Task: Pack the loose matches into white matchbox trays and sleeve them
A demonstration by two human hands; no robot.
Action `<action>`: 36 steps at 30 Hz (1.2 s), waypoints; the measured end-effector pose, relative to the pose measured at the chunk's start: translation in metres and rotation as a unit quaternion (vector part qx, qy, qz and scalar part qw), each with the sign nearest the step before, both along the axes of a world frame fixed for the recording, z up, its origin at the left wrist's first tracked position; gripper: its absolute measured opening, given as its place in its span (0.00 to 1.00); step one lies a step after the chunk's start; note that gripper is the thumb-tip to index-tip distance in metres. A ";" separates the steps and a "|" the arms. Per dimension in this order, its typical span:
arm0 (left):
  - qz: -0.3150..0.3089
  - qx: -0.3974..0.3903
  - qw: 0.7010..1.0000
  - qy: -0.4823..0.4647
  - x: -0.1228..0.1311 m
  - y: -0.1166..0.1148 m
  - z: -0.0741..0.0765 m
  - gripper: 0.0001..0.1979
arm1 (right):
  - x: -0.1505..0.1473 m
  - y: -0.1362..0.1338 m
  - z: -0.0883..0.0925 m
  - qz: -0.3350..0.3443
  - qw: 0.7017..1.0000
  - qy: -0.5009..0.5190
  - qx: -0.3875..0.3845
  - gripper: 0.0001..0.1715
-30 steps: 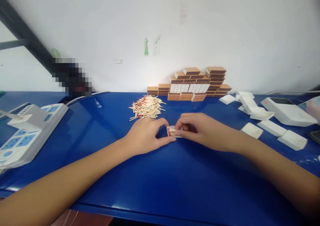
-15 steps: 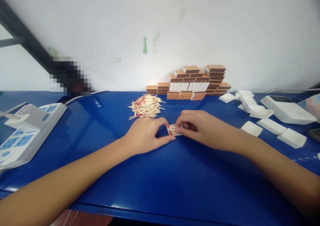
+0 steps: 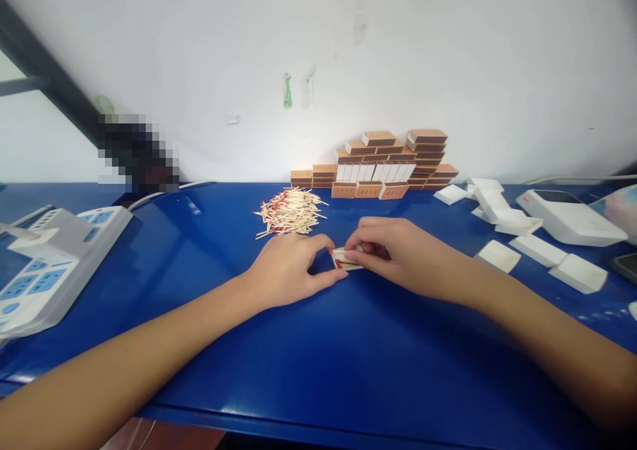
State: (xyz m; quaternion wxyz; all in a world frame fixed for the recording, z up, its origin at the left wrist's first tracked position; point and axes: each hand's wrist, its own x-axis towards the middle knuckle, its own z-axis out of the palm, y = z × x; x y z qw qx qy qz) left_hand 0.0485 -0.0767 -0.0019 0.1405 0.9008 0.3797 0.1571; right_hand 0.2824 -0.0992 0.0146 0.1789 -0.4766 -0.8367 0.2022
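Note:
A small white matchbox tray (image 3: 342, 259) with red-tipped matches in it lies on the blue table (image 3: 318, 357). My left hand (image 3: 288, 267) curls round its left end, thumb and forefinger pinching it. From the right, my right hand (image 3: 395, 251) covers the tray, its fingers bent down onto the matches inside. A loose heap of matches (image 3: 290, 212) lies just beyond my left hand.
Stacked brown matchboxes (image 3: 393, 164) stand against the white wall. Several empty white trays (image 3: 522, 244) are scattered at the right, beside a white device (image 3: 567, 218). A white and blue power strip (image 3: 44, 264) sits at the left edge.
Both hands stay on the tray. The fingers of my right hand have shifted slightly leftward over the matches, and the view has tilted a little.

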 end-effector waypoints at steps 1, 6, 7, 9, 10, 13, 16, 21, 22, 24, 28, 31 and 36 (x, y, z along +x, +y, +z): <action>0.000 0.001 1.000 0.000 0.000 0.000 0.000 0.18 | 0.001 0.000 0.001 -0.001 1.000 0.000 0.000 0.18; 0.000 0.010 1.000 0.003 0.000 0.000 -0.001 0.18 | 0.005 0.000 -0.001 0.008 1.000 -0.014 -0.003 0.19; -0.001 0.011 1.000 0.004 0.000 0.000 -0.001 0.18 | 0.005 0.000 -0.002 0.009 1.000 -0.015 -0.004 0.19; -0.001 0.012 1.000 0.005 0.000 0.001 -0.001 0.18 | 0.006 0.000 -0.003 0.010 1.000 -0.015 -0.007 0.20; -0.001 0.012 1.000 0.006 0.000 0.001 -0.001 0.18 | 0.006 0.000 -0.003 0.009 1.000 -0.016 -0.007 0.20; -0.002 0.012 1.000 0.003 -0.001 0.001 -0.002 0.18 | 0.007 0.001 -0.002 0.005 1.000 -0.020 -0.001 0.18; -0.004 0.012 1.000 0.001 0.000 0.001 -0.002 0.18 | 0.008 0.001 -0.001 0.000 1.000 -0.025 0.008 0.16; -0.005 0.019 1.000 0.001 0.000 0.000 -0.002 0.18 | 0.009 -0.001 -0.001 0.005 1.000 -0.016 0.003 0.16; -0.006 0.019 1.000 0.001 0.000 0.000 -0.002 0.18 | 0.009 -0.001 -0.001 0.004 1.000 -0.015 0.004 0.16; -0.006 0.019 1.000 -0.001 -0.001 0.000 -0.002 0.17 | 0.008 -0.001 -0.001 0.001 1.000 -0.012 0.011 0.15; -0.011 0.015 1.000 -0.006 -0.001 0.001 -0.001 0.17 | 0.006 0.001 -0.003 0.008 1.000 0.002 -0.002 0.15; -0.024 0.009 1.000 -0.008 -0.001 0.001 -0.001 0.17 | 0.004 0.001 -0.004 0.015 1.000 0.016 -0.018 0.14; -0.034 0.016 0.999 -0.005 -0.002 0.001 -0.002 0.17 | 0.003 -0.001 -0.003 0.020 1.000 0.010 0.001 0.13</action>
